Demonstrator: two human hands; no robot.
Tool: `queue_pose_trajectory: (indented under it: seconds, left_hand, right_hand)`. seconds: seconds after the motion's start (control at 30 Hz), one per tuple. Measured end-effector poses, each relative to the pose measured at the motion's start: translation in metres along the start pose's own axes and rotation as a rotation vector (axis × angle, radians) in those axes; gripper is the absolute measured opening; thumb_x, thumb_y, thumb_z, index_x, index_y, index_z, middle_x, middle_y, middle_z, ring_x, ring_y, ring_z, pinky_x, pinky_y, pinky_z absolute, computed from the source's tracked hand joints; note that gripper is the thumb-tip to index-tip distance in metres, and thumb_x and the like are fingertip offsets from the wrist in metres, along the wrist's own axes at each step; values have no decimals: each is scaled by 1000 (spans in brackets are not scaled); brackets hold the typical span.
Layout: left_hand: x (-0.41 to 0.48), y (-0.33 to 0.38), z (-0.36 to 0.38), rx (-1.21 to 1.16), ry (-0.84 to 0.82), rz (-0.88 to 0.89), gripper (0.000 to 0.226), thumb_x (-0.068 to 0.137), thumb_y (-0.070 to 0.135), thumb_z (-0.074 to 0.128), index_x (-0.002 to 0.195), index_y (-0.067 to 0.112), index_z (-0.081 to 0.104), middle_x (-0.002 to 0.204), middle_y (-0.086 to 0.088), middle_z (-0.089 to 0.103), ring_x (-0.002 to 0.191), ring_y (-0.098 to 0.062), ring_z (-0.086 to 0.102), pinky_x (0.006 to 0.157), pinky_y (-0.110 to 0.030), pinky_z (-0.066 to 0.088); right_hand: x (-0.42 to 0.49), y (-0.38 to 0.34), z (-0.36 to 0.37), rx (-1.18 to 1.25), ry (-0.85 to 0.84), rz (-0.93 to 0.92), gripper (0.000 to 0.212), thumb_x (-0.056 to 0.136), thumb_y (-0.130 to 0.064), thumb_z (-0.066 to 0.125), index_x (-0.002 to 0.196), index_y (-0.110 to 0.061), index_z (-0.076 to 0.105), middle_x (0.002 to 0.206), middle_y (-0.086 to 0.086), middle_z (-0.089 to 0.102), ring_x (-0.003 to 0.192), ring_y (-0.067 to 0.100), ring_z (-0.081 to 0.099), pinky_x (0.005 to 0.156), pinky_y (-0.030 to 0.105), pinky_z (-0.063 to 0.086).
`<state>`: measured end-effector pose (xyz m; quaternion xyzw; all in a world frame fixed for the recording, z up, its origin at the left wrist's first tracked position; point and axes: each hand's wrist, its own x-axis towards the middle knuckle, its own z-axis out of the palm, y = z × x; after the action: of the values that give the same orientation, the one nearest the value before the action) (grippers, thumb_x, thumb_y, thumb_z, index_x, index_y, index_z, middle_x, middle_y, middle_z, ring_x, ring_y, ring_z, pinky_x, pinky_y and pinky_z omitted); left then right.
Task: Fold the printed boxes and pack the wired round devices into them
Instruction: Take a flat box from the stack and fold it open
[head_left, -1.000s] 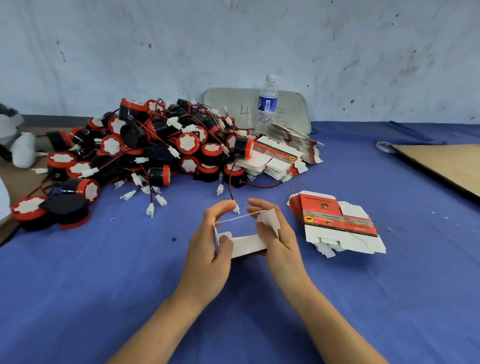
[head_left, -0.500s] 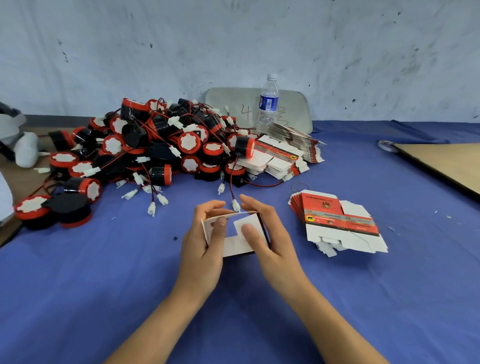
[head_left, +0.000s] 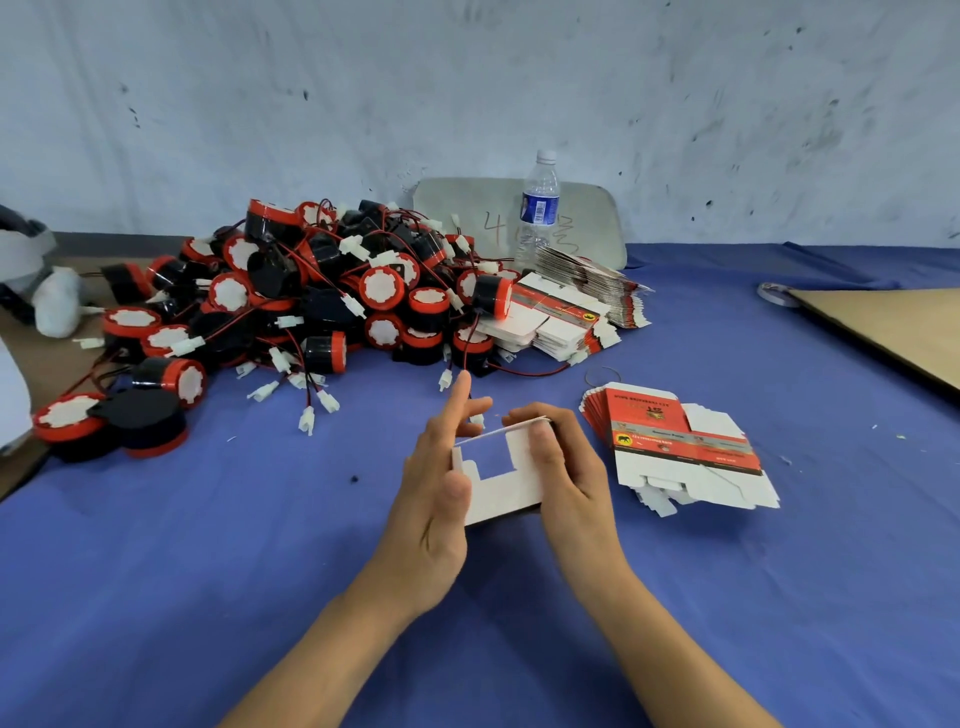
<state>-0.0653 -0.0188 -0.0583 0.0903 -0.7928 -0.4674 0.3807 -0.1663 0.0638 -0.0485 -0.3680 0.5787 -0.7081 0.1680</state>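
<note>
While fingers (head_left: 543, 441) grip it, the box (head_left: 506, 491) sits half-folded.

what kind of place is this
Probably a small packing workshop rather than a home: a big heap of wired round devices, stacks of flat printed boxes, and a half-folded box held over a blue-covered table.

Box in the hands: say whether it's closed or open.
Open. The box shows untucked white flaps; left hand and right hand hold it.

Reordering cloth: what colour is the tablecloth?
Blue; the tablecloth shows best in the head view.
</note>
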Motion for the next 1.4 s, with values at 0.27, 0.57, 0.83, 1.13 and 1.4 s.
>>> queue_pose_trajectory:
  seconds: [0.27,0.57,0.83,1.13,1.4]
  left_hand:
    - [4,0,2,-112,18,-116,60,91,33,51,141,48,22,128,29,50,127,-7,47,98,-31,48]
    - [2,-4,5,16,211,34,62,93,37,52,141,59,20,150,14,33,140,-8,31,108,-19,31]
    - [-4,-10,9,501,54,193,71,87,49,51,147,53,13,158,15,3,146,-10,16,96,-45,51]
    - [1,-12,2,464,318,215,69,74,50,69,134,39,37,154,4,10,142,-19,25,104,-40,44]
    - [5,-7,-13,598,172,319,62,62,38,76,118,31,52,141,-5,27,129,-17,38,96,-25,44]
  right_hand:
    - [0,-1,-1,-62,6,-89,17,95,-30,46,97,-24,62,98,-7,64,84,8,58,72,23,46]
    - [-2,-4,-1,-6,65,-74,18,95,-30,49,100,-24,66,98,-10,66,89,6,61,77,30,51]
    - [-3,-10,-1,333,87,36,30,83,-40,56,110,-40,69,119,0,63,108,22,62,87,55,53]
    - [-8,-12,2,447,-332,248,35,90,-24,55,125,-27,62,149,4,41,134,29,43,97,58,45]
    - [4,-27,-20,241,-266,214,27,80,-42,68,95,-20,69,129,-9,60,120,20,57,68,41,56]
